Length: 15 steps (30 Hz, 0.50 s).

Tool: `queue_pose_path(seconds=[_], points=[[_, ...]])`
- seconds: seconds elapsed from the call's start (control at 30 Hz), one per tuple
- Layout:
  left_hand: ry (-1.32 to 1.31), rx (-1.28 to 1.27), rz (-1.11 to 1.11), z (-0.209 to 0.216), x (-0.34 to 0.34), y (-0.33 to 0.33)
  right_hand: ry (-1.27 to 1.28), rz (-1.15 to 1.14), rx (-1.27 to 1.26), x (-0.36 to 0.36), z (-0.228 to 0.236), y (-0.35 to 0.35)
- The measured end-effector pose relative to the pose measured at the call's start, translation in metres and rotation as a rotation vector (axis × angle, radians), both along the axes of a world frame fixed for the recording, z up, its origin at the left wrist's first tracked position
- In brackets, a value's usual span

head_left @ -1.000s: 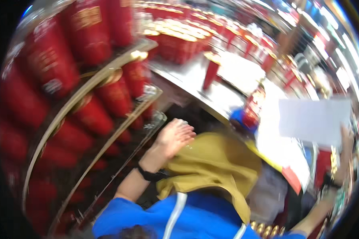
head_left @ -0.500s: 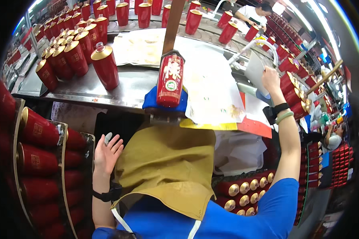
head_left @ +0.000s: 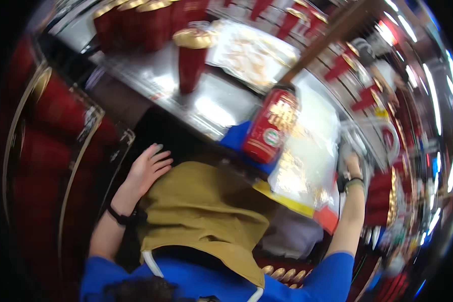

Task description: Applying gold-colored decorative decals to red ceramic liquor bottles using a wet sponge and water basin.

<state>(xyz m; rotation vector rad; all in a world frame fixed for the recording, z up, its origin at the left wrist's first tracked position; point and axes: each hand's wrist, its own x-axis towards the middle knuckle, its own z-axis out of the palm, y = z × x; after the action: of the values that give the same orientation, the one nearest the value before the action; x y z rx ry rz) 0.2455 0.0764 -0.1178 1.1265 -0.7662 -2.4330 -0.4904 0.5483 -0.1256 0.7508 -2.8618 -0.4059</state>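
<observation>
My left hand (head_left: pixel 148 170) hovers by the left edge of my tan apron (head_left: pixel 201 194), fingers spread, holding nothing; a pale cover is on one fingertip. At the far right of the bench, my right hand (head_left: pixel 352 162) reaches in among blurred grey and white things beside a white curved pipe (head_left: pixel 391 136). Its fingers are smeared by motion, and whatever they touch is unclear. Between the hands a red bottle with gold and white print (head_left: pixel 273 123) lies tilted in a blue cradle (head_left: pixel 236 136). White label sheets (head_left: pixel 309 143) cover the bench right of it.
A red bottle with a gold shoulder (head_left: pixel 191 65) stands on the metal bench (head_left: pixel 151 75), with several more behind. A brown post (head_left: pixel 324 43) rises past the cradle. Racked red bottles (head_left: pixel 45 146) fill the left side. Another person (head_left: pixel 385 73) works across the bench.
My view has swung and tilted, so the bench slants down to the right. My right hand, earlier raised with a pale sheet, is now lower among the blurred things. The left hand stays open.
</observation>
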Motion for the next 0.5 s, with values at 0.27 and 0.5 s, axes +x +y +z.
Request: queue_pose_path(seconds=[0.27, 0.5], points=[[-0.043, -0.022, 0.109, -0.023, -0.026, -0.018, -0.794, -0.192, -0.316, 0.038, 0.044, -0.020], [-0.019, 0.064, 0.441, -0.122, -0.083, -0.097, -0.797, -0.230, -0.532, 0.079, 0.113, -0.028]])
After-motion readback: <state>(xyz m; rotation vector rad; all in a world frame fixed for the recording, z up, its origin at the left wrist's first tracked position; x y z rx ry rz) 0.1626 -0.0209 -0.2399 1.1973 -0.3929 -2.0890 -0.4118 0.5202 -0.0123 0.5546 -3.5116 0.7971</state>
